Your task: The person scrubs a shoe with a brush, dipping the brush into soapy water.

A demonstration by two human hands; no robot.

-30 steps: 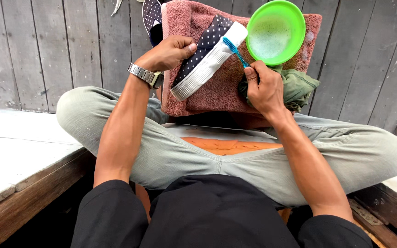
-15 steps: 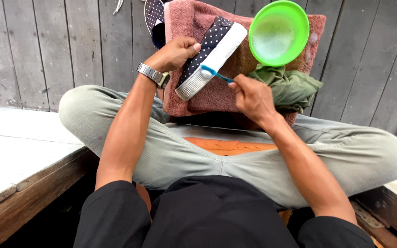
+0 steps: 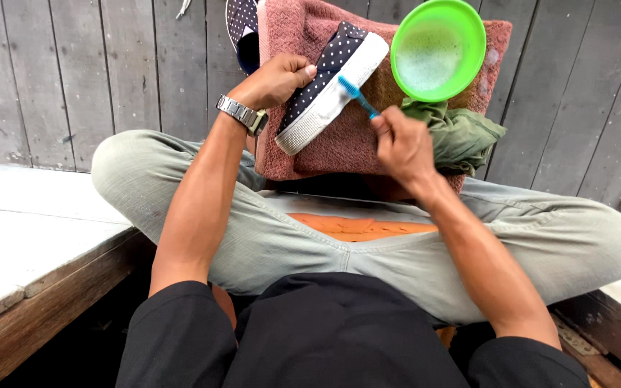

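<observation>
Keep the brush point(image 3: 357, 95) head flat against the white sole of the shoe point(image 3: 332, 90) and scrub in short strokes, so you don't wet the dotted cloth. Your left hand point(image 3: 278, 77) is curled tight around the shoe's upper, tilting it over the pink towel point(image 3: 339, 147); your right hand point(image 3: 400, 144) pinches the blue handle, bristles touching the sole beside the green bowl point(image 3: 438, 49)

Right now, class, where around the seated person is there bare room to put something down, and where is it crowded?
Bare: the grey floorboards left of the pink towel, and the pale ledge beside the left knee. Crowded: the towel, filled by the dotted shoe, green bowl, green cloth and both hands.
</observation>
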